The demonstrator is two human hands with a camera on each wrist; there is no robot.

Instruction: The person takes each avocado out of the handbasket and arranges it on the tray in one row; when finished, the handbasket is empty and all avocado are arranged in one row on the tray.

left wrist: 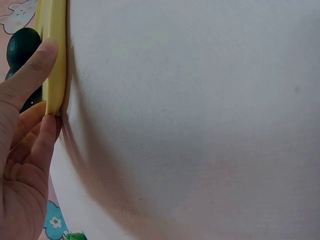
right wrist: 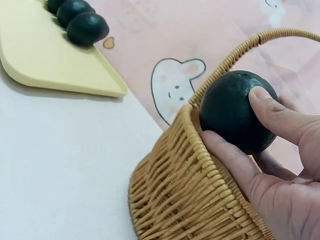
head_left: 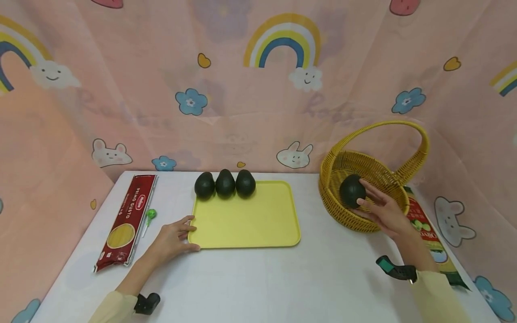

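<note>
My right hand (head_left: 387,216) grips a dark green avocado (head_left: 351,192) at the opening of the yellow wicker basket (head_left: 346,218). In the right wrist view, the thumb presses the side of this avocado (right wrist: 235,112) above the basket's rim. At the left end of the yellow tray (head_left: 246,224), my left hand (head_left: 173,241) holds the front corner. The left wrist view shows the thumb (left wrist: 37,65) along the tray's edge and the other fingers curled at its corner. Three more avocados (head_left: 225,184) sit side by side at the tray's back left.
A red spaghetti packet (head_left: 128,220) lies at the table's left, with a green lollipop (head_left: 151,214) beside it. Partly behind the basket and right arm is a red and green olive packet (head_left: 430,237). A patterned pink cloth (head_left: 258,121) hangs behind the white table (head_left: 274,282).
</note>
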